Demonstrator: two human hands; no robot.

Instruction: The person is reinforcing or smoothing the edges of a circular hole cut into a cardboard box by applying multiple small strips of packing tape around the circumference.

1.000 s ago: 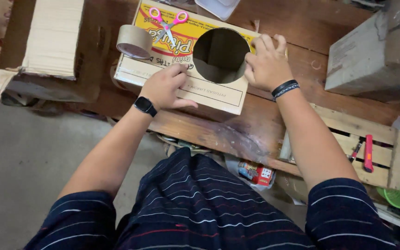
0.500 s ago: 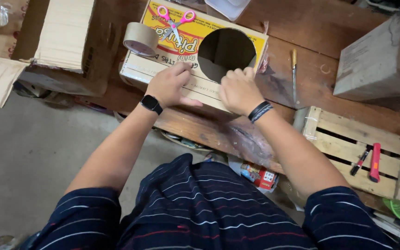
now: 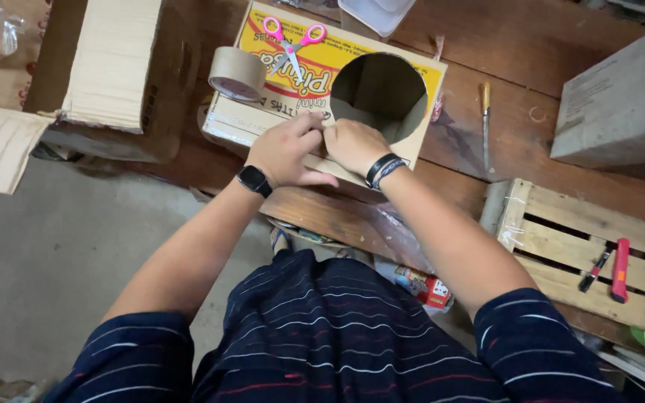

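A yellow printed cardboard box (image 3: 419,75) with a large round hole (image 3: 378,91) cut in its top lies on the wooden table (image 3: 561,45). My left hand (image 3: 287,151) and my right hand (image 3: 354,145) rest side by side on the box's near edge, just below the hole, fingertips touching. The fingers press down on the cardboard; whether they pinch anything small I cannot tell. Pink-handled scissors (image 3: 293,41) and a roll of brown tape (image 3: 237,74) sit on the box's far left part.
A stack of flat cardboard (image 3: 110,67) lies to the left. A screwdriver (image 3: 485,123) lies right of the box. A wooden crate (image 3: 584,250) at right holds a red cutter (image 3: 620,270) and a pen. A grey block (image 3: 621,104) stands at far right.
My right hand slid from the right side of the hole to the near edge, meeting my left hand. The view has shifted closer to the box.
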